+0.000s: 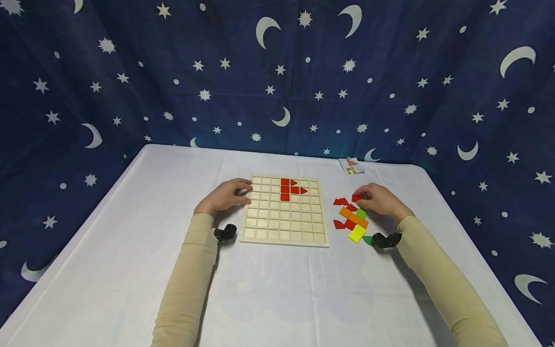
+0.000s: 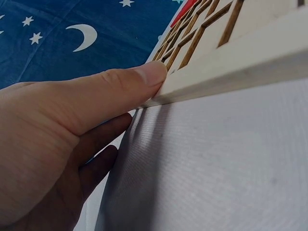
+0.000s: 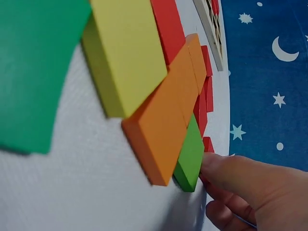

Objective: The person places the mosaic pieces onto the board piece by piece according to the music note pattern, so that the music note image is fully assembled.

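Note:
A wooden grid board (image 1: 264, 230) lies on the table with several red pieces (image 1: 285, 189) set in its upper cells. At its left edge rests my left hand (image 1: 223, 195), the thumb (image 2: 151, 74) touching the rim and the fingers extended. My right hand (image 1: 379, 200) pinches a small red piece (image 1: 356, 198) at the far side of a loose heap. In that heap are red pieces, orange pieces (image 1: 357, 220), a yellow piece (image 1: 357, 233), a light green piece (image 3: 190, 156) and a dark green piece (image 3: 38, 72), the last partly behind the wrist camera in the head view.
A small picture card (image 1: 351, 166) lies near the table's back edge, right of the board. White cloth (image 1: 277, 299) covers the table. Behind it hangs a dark blue curtain (image 1: 243, 58) with moons and stars. Each wrist carries a black camera (image 1: 225, 233).

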The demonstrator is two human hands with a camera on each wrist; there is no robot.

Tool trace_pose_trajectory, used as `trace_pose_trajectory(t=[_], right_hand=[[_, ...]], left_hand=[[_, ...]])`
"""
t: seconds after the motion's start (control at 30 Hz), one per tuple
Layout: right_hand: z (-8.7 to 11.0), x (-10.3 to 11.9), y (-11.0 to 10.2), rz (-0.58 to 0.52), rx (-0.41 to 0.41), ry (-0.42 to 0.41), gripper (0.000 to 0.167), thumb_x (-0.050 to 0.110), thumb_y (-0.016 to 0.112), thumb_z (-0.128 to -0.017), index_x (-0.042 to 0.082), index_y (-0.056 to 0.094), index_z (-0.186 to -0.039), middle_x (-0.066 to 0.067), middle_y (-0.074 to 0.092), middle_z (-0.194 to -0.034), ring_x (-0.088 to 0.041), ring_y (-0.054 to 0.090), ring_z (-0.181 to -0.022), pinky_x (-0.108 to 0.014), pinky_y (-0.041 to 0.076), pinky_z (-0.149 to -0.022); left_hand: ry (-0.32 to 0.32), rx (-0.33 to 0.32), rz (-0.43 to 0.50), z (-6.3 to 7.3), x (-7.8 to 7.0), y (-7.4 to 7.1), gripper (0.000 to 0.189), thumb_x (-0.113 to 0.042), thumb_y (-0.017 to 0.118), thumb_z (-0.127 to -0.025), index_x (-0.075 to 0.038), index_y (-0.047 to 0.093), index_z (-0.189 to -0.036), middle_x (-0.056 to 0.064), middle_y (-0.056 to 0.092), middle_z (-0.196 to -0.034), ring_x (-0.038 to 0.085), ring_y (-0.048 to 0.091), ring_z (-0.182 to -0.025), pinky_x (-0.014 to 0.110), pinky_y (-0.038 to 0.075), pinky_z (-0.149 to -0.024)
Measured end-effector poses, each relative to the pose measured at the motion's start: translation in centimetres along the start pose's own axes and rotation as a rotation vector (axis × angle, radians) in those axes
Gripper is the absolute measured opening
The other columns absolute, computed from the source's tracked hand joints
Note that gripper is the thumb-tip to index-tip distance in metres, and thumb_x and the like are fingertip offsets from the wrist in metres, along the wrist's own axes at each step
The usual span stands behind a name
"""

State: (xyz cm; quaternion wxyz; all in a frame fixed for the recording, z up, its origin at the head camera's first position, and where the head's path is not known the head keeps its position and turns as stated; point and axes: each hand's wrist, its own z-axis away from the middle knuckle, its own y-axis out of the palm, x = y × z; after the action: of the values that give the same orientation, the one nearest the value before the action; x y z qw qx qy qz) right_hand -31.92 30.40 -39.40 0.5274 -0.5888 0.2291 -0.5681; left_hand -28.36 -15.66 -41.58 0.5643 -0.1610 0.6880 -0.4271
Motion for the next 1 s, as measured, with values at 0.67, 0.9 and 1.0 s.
trace_pose_trajectory(t=[0.67, 0.9, 1.0], right_hand=[[-0.4, 0.0, 0.3, -0.007, -0.079, -0.051, 0.033, 0.017, 0.064, -0.095, -0.001, 0.063, -0.123, -0.018, 0.063, -0.114, -0.034, 0.055, -0.102, -0.053, 0.049, -0.095], [-1.2, 2.5, 0.7, -0.016, -0.128, -0.101, 0.037, 0.028, 0.068, -0.093, 0.004, 0.068, -0.122, -0.011, 0.068, -0.110, -0.026, 0.055, -0.096, -0.036, 0.053, -0.079], [-1.4, 4.4, 1.2, -0.009, -0.119, -0.159, 0.035, 0.027, 0.068, -0.093, 0.006, 0.069, -0.120, -0.008, 0.068, -0.108, -0.024, 0.056, -0.094, -0.032, 0.053, -0.076]], left_hand=[[-0.005, 0.005, 0.010, -0.2, 0.2, -0.1, 0.049, -0.024, 0.073, -0.089, -0.001, 0.061, -0.131, 0.014, 0.045, -0.148, 0.033, 0.033, -0.141, 0.046, 0.025, -0.117], [0.020, -0.009, 0.013, 0.0, 0.0, -0.2, 0.048, -0.027, 0.073, -0.089, -0.001, 0.062, -0.129, 0.015, 0.047, -0.146, 0.034, 0.035, -0.140, 0.046, 0.027, -0.117], [0.000, -0.002, 0.013, 0.0, -0.1, -0.1, 0.048, -0.023, 0.073, -0.089, 0.000, 0.061, -0.130, 0.015, 0.046, -0.147, 0.033, 0.034, -0.141, 0.045, 0.026, -0.117]])
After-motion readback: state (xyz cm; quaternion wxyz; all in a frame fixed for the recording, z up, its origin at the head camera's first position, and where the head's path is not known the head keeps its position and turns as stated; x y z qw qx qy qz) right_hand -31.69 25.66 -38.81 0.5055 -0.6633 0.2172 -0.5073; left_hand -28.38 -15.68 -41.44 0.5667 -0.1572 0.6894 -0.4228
